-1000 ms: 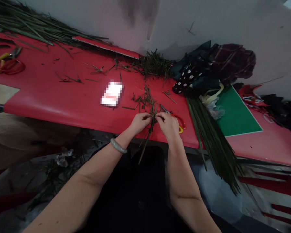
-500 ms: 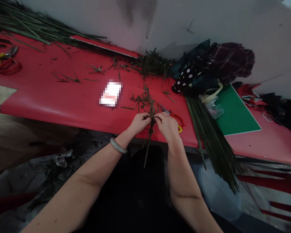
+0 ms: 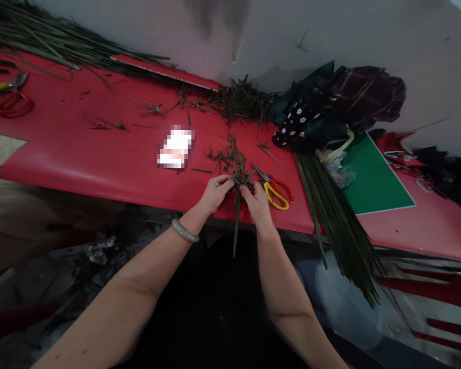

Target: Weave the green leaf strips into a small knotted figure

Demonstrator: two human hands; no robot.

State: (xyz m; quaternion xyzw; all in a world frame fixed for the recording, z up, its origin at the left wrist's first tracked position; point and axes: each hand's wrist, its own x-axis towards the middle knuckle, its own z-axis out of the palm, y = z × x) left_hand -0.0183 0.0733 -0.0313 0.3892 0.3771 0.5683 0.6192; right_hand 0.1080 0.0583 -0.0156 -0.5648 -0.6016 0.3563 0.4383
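My left hand [image 3: 214, 192] and my right hand [image 3: 255, 202] meet at the near edge of the red table [image 3: 92, 148]. Both pinch a small woven piece of green leaf strips [image 3: 238, 177]. A loop of leaf rises above my fingers and a long strip hangs down below the table edge. A pale bangle [image 3: 184, 231] sits on my left wrist. Scissors with red and yellow handles [image 3: 275, 191] lie just right of my right hand, now uncovered.
A bundle of long green leaves [image 3: 332, 215] hangs over the table edge at right, beside a green mat [image 3: 372, 179] and a heap of dark cloth [image 3: 330, 107]. Leaf trimmings [image 3: 242, 100], a white card [image 3: 175, 148] and more leaves at the back left lie on the table.
My right hand has shifted left and toward me, uncovering the scissors. The hanging strip has swung from slanting to nearly vertical, and a loop now shows above my fingers.
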